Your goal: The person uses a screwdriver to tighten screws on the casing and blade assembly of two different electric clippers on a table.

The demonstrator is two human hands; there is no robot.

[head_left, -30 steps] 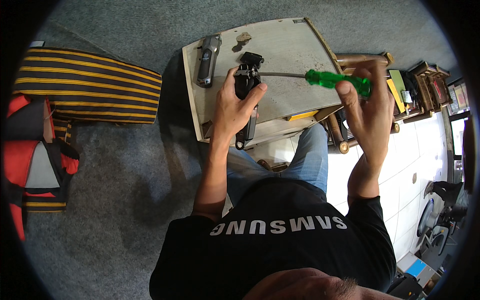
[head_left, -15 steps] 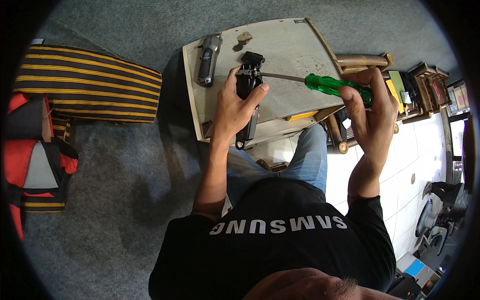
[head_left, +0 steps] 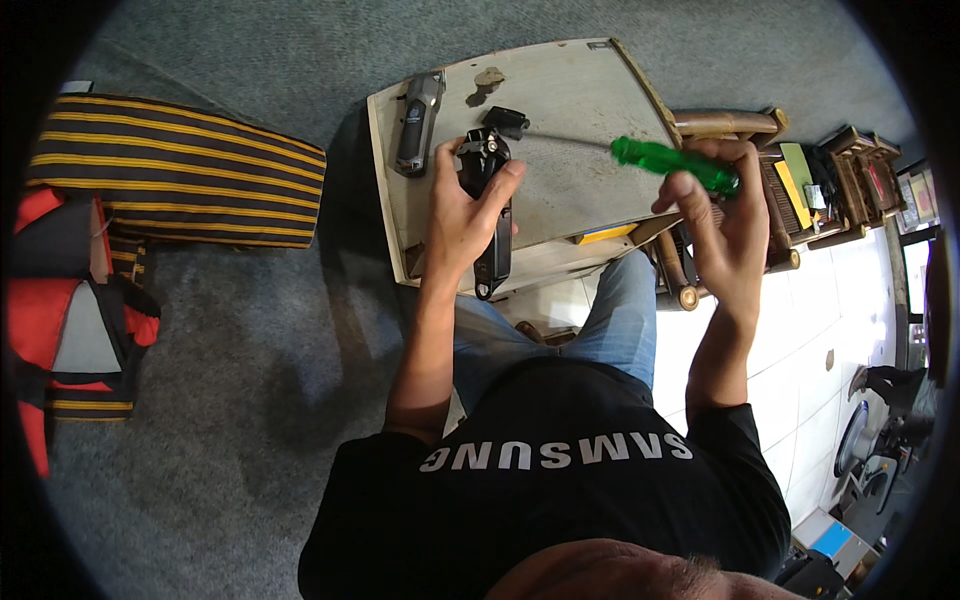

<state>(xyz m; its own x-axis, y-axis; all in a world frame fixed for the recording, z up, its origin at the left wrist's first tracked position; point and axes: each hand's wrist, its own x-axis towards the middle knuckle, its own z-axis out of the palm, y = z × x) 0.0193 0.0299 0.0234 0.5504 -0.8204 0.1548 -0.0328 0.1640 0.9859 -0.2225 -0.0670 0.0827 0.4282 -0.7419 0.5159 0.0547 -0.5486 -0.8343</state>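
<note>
My left hand (head_left: pixel 460 228) is closed around a black hair clipper (head_left: pixel 492 265), its thumb pressed along the upper body. The clipper's head points away from me, with a bright screw and metal blade parts showing near the top. In my right hand (head_left: pixel 728 235) is a screwdriver (head_left: pixel 655 162) with a green see-through handle, its blurred shaft pointing left. The screwdriver's tip is apart from the clipper's screw, close to a small black attachment (head_left: pixel 507 122) on the table. A second, grey clipper (head_left: pixel 416 125) lies near the table's left edge.
The worn pale table (head_left: pixel 580 95) has a dark stain and an open shelf with something yellow (head_left: pixel 606 234) inside. Bamboo furniture (head_left: pixel 730 124) stands at its right. A striped cushion (head_left: pixel 190 165) lies left, with red and black fabric (head_left: pixel 65 325) nearer me.
The screwdriver's tip has come off the clipper's screw and swung slightly away. My left hand and the clipper have shifted a little left and turned.
</note>
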